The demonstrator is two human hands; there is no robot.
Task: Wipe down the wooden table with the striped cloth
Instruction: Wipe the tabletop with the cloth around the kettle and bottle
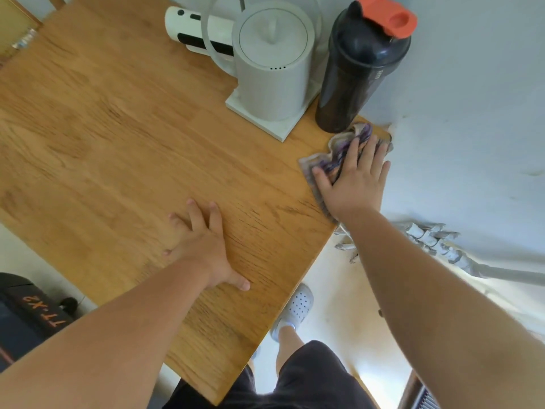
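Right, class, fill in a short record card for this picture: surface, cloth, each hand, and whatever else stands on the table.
surface: wooden table
cloth: striped cloth, crumpled at the table's right corner near the wall
right hand: right hand pressed flat on the cloth
left hand: left hand flat on bare wood, holding nothing
other items: grey kettle on its base; black bottle with an orange cap, just behind the cloth

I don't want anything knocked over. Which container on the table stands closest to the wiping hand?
The black shaker bottle with the orange cap, right beside the striped cloth under the right hand; the grey kettle stands farther left.
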